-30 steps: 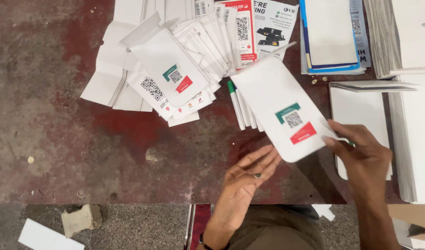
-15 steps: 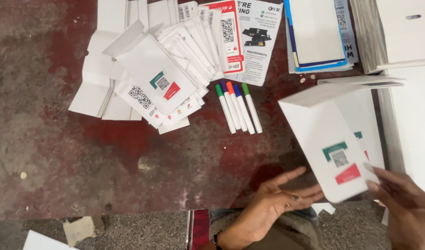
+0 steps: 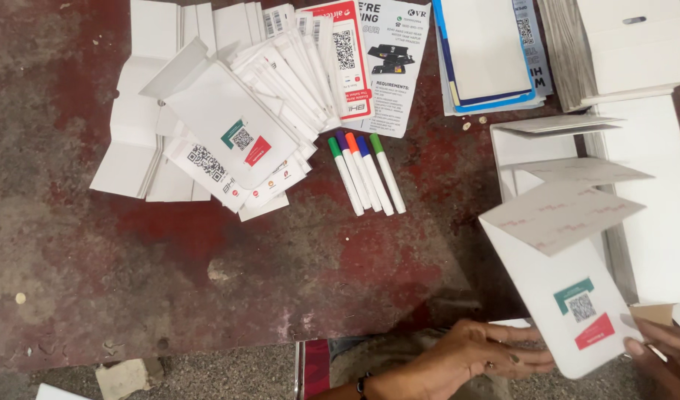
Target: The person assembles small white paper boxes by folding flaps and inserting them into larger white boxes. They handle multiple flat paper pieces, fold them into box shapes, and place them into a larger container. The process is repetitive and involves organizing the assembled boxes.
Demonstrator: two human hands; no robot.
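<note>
Both hands meet at the card (image 3: 570, 296): right hand (image 3: 662, 352) pinches its low corner, left hand (image 3: 473, 355) lies flat and spread beside it. Card's long side slants up-left toward the pens (image 3: 366, 174).

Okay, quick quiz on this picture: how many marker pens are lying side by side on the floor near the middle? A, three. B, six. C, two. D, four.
D: four white marker pens lie side by side, with green, purple, orange and green caps, below the printed leaflet and apart from both hands.
</note>
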